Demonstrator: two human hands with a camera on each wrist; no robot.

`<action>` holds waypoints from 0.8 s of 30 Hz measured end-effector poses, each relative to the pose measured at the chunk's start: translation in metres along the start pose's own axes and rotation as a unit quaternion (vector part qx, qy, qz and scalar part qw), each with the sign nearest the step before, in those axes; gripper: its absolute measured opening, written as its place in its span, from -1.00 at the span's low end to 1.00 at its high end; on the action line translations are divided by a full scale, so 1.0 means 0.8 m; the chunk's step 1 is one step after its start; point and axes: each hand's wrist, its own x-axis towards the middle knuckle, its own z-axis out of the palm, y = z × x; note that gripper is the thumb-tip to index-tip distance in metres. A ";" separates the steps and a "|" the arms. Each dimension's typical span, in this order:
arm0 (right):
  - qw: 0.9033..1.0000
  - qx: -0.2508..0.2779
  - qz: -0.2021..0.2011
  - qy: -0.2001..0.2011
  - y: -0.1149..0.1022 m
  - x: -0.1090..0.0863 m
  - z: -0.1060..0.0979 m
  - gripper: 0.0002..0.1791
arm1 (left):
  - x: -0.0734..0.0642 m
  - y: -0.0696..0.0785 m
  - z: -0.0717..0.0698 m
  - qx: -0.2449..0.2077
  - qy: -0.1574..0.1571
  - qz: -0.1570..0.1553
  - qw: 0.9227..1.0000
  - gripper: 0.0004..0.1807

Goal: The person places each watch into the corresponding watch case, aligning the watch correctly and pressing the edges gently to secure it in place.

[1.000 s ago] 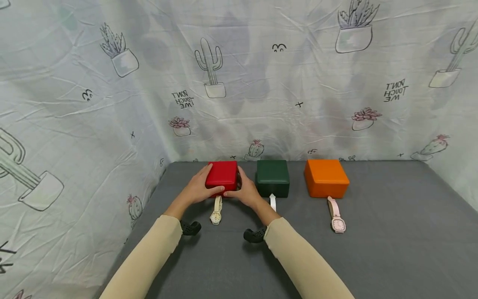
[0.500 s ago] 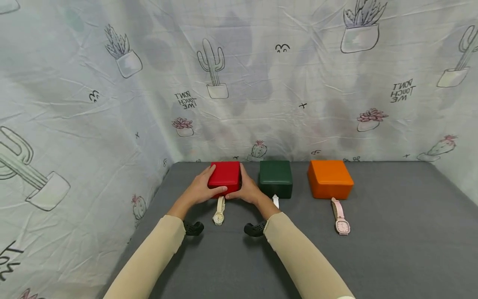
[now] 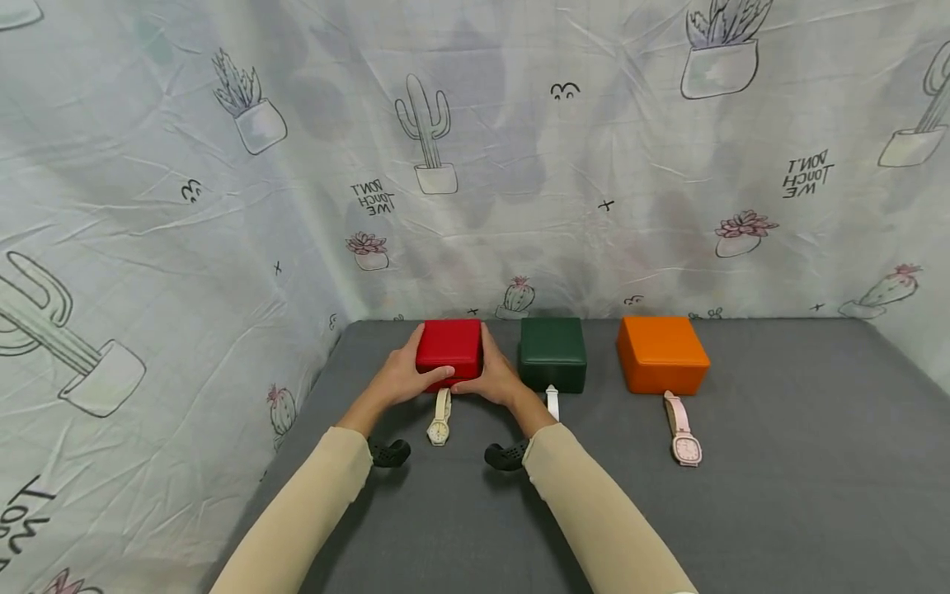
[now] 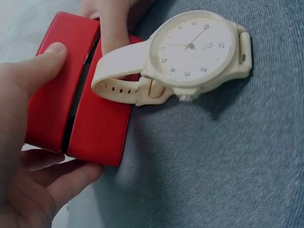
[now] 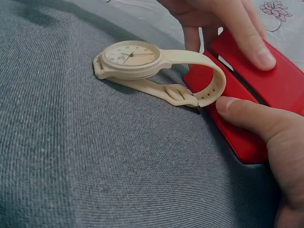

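Observation:
A red box point(image 3: 449, 346) stands at the table's back left, with my hands on either side. My left hand point(image 3: 399, 379) grips its left side, thumb on the lid's front point(image 4: 50, 80) and fingers along the side. The right hand point(image 3: 499, 379) holds the right side, its thumb point(image 5: 232, 105) against the lower part. Between lid and base runs a dark narrow gap, seen in both wrist views. Directly in front lies a cream watch point(image 3: 439, 431), its buckled strap loop close to the box and the right thumb. The box's inside is hidden.
To the right stand a green box point(image 3: 552, 355) and an orange box point(image 3: 663, 355). A white watch strap point(image 3: 552, 402) shows before the green one, partly hidden by my right arm. A pink watch point(image 3: 684, 437) lies before the orange one. Printed cloth point(image 3: 512, 165) hangs behind the table.
The head view has turned a little left, so the boxes and watches appear shifted right. Both hands stay on the red box, and the left thumb sits slightly higher on its front.

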 end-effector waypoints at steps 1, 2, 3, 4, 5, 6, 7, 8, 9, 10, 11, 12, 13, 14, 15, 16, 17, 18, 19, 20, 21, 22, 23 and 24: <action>1.000 -0.001 -0.001 0.001 0.000 0.000 0.000 0.32 | 0.000 -0.001 0.001 -0.008 0.006 -0.002 1.000 0.05; 1.000 -0.002 -0.001 0.002 0.000 0.000 0.000 0.33 | 0.000 -0.001 0.002 -0.016 0.012 -0.004 1.000 0.05; 1.000 -0.003 -0.004 0.003 0.000 0.000 0.000 0.32 | 0.000 -0.001 0.002 -0.022 0.017 -0.008 1.000 0.05; 1.000 -0.003 -0.007 0.004 0.000 0.000 0.000 0.32 | 0.000 0.000 0.002 -0.026 0.021 -0.012 0.999 0.04; 1.000 -0.002 -0.010 0.006 0.000 0.000 0.000 0.31 | -0.001 0.000 0.003 -0.030 0.024 -0.016 0.999 0.04; 1.000 0.000 -0.014 0.007 0.000 0.000 0.000 0.30 | -0.001 0.000 0.002 -0.032 0.025 -0.020 0.999 0.05; 1.000 -0.001 -0.017 0.009 0.000 0.000 0.001 0.29 | -0.001 0.000 0.002 -0.036 0.027 -0.026 0.999 0.04; 1.000 -0.004 -0.016 0.009 0.001 0.000 0.001 0.29 | -0.001 0.001 0.002 -0.039 0.027 -0.035 0.998 0.04; 1.000 -0.008 -0.016 0.009 0.001 0.000 0.001 0.29 | -0.002 0.002 0.002 -0.044 0.028 -0.042 0.998 0.04; 1.000 -0.010 -0.015 0.009 0.002 0.000 0.001 0.29 | -0.001 0.003 0.002 -0.049 0.028 -0.051 0.997 0.04; 1.000 -0.014 -0.015 0.009 0.003 0.000 0.001 0.29 | -0.001 0.004 0.001 -0.055 0.027 -0.059 0.996 0.04; 1.000 -0.018 -0.013 0.009 0.003 0.000 0.001 0.29 | -0.001 0.006 0.001 -0.060 0.028 -0.069 0.995 0.04; 1.000 -0.020 -0.012 0.009 0.003 0.000 0.001 0.30 | 0.000 0.007 0.001 -0.066 0.028 -0.077 0.994 0.05; 1.000 -0.022 -0.011 0.010 0.004 0.000 0.000 0.30 | 0.000 0.008 0.001 -0.069 0.029 -0.084 0.994 0.06; 1.000 -0.024 -0.010 0.010 0.004 0.000 0.000 0.30 | 0.001 0.009 0.001 -0.073 0.029 -0.087 0.993 0.07; 1.000 -0.024 -0.010 0.011 0.004 0.000 -0.001 0.30 | 0.001 0.009 0.002 -0.076 0.030 -0.090 0.993 0.08; 1.000 -0.025 -0.008 0.012 0.003 0.000 -0.001 0.31 | 0.001 0.010 0.002 -0.080 0.032 -0.091 0.992 0.09; 0.999 -0.029 -0.005 0.012 0.003 0.000 -0.002 0.31 | 0.002 0.010 0.002 -0.085 0.035 -0.093 0.991 0.08; 0.999 -0.033 -0.003 0.012 0.003 0.000 -0.002 0.32 | 0.002 0.011 0.002 -0.091 0.038 -0.094 0.991 0.07; 0.999 -0.039 -0.001 0.011 0.003 0.000 -0.002 0.32 | 0.003 0.011 0.002 -0.097 0.043 -0.096 0.990 0.06; 0.999 -0.045 0.003 0.010 0.003 0.000 -0.002 0.33 | 0.003 0.012 0.002 -0.102 0.047 -0.098 0.989 0.04; 0.999 -0.049 0.006 0.009 0.003 0.000 -0.002 0.33 | 0.004 0.012 0.002 -0.107 0.052 -0.101 0.988 0.03; 0.999 -0.053 0.008 0.008 0.002 0.000 -0.002 0.33 | 0.004 0.013 0.002 -0.112 0.056 -0.104 0.987 0.01; 0.998 -0.057 0.011 0.007 0.002 0.000 -0.002 0.34 | 0.005 0.015 0.002 -0.115 0.060 -0.108 0.986 0.00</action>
